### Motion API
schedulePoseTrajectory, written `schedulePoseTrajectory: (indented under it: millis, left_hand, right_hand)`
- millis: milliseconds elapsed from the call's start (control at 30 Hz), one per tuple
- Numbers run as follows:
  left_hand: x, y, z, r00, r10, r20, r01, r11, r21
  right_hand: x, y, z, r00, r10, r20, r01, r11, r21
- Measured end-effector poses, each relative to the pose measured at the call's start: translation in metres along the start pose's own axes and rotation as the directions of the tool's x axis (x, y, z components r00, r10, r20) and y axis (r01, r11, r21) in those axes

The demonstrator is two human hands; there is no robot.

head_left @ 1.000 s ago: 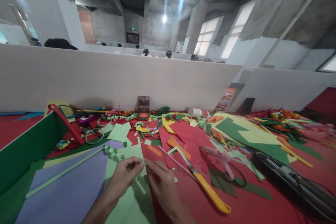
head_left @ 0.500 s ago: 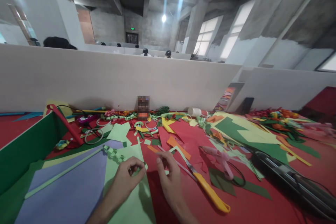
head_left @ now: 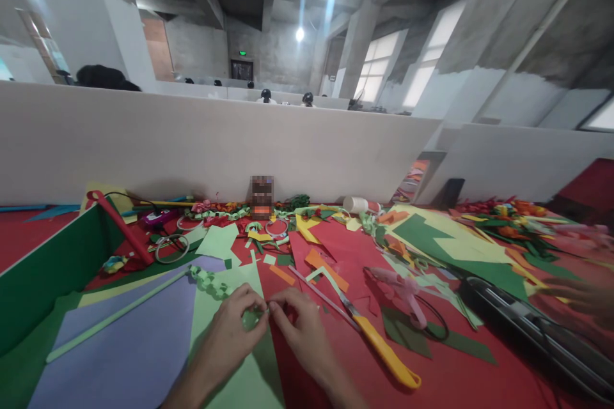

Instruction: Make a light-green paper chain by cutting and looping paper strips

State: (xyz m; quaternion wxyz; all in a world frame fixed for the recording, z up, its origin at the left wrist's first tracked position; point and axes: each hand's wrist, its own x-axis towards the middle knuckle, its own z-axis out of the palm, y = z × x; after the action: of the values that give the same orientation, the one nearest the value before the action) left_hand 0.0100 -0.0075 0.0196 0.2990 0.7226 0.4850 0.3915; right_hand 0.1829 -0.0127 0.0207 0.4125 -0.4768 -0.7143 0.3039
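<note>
My left hand (head_left: 236, 326) is closed in a pinch above a light green paper sheet (head_left: 266, 364). Earlier a small light green paper strip showed at its fingertips; now the fingers mostly hide it. My right hand (head_left: 302, 329) has thumb and finger pressed together, touching the left fingertips; what it pinches is too small to make out. Just beyond my left hand lies a light green paper chain (head_left: 208, 282). Right of my right hand are scissors with yellow handles (head_left: 386, 351) and a pink glue gun (head_left: 400, 294).
A long green paper strip (head_left: 118, 316) crosses a purple sheet (head_left: 129, 339) at left. A green box wall (head_left: 52, 268) stands far left. At right lies a black elongated device (head_left: 532, 332), with another person's hand (head_left: 580, 297) near it. Paper scraps and a white partition (head_left: 215, 147) are behind.
My right hand has moved left, its fingers closing against the left fingertips. My left hand has stayed nearly in place. Another person's hand has appeared at the right edge.
</note>
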Motion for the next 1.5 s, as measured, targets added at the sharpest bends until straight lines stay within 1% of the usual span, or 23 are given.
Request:
schedulePoseTrajectory:
  millis: [133, 233, 300, 400, 500, 567, 667, 767, 833, 900, 1033, 1167, 1333, 1500]
  left_hand:
    - [0.000, 0.002, -0.001, 1.000, -0.007, 0.020, 0.007, 1.000, -0.008]
    - [0.000, 0.003, -0.003, 1.000, -0.008, 0.028, 0.009, 0.999, -0.045]
    - [0.000, 0.003, -0.004, 0.999, -0.017, 0.045, 0.021, 0.996, -0.084]
    - [0.002, 0.004, -0.007, 0.996, -0.037, 0.081, 0.048, 0.989, -0.137]
    - [0.003, 0.003, -0.010, 0.992, -0.045, 0.115, 0.065, 0.981, -0.182]
    - [0.003, 0.002, -0.011, 0.989, -0.047, 0.137, 0.074, 0.977, -0.199]
    - [0.004, -0.001, -0.012, 0.987, -0.032, 0.155, 0.064, 0.977, -0.205]
    - [0.004, -0.004, -0.011, 0.990, -0.009, 0.139, 0.035, 0.983, -0.182]
    - [0.003, -0.003, -0.009, 0.993, 0.003, 0.116, 0.015, 0.988, -0.153]
    - [0.002, -0.001, -0.008, 0.995, 0.014, 0.095, -0.002, 0.991, -0.131]
    - [0.001, 0.003, -0.007, 0.997, 0.039, 0.065, -0.032, 0.993, -0.110]
    - [0.002, 0.003, -0.006, 0.998, 0.052, 0.047, -0.047, 0.994, -0.099]
    - [0.002, 0.001, -0.007, 0.998, 0.045, 0.051, -0.041, 0.995, -0.092]
    - [0.001, -0.002, -0.007, 0.998, 0.025, 0.051, -0.019, 0.993, -0.113]
  right_hand:
    - [0.002, 0.001, -0.001, 0.998, 0.016, -0.056, -0.015, 1.000, 0.025]
    - [0.002, 0.001, -0.002, 0.988, 0.021, -0.152, -0.009, 0.997, 0.082]
    - [0.002, 0.000, -0.003, 0.969, 0.033, -0.244, -0.006, 0.994, 0.110]
    - [0.001, -0.002, -0.007, 0.927, 0.065, -0.369, -0.019, 0.992, 0.129]
    - [0.001, -0.004, -0.009, 0.897, 0.058, -0.438, -0.005, 0.993, 0.121]
    - [0.000, -0.004, -0.010, 0.910, 0.035, -0.413, 0.016, 0.993, 0.120]
    - [-0.001, -0.005, -0.007, 0.957, -0.023, -0.289, 0.063, 0.990, 0.128]
    - [-0.001, -0.006, -0.003, 0.984, -0.069, -0.166, 0.088, 0.990, 0.113]
    - [-0.002, -0.006, 0.001, 0.990, -0.067, -0.121, 0.078, 0.994, 0.082]
    - [-0.002, -0.005, 0.003, 0.990, -0.066, -0.121, 0.073, 0.996, 0.057]
    - [-0.002, -0.003, 0.006, 0.980, -0.091, -0.178, 0.099, 0.994, 0.037]
    - [-0.002, -0.003, 0.007, 0.979, -0.082, -0.186, 0.093, 0.994, 0.054]
    - [0.000, -0.003, 0.008, 0.978, 0.016, -0.209, 0.018, 0.986, 0.164]
    - [0.002, 0.000, 0.007, 0.948, 0.150, -0.280, -0.065, 0.955, 0.289]
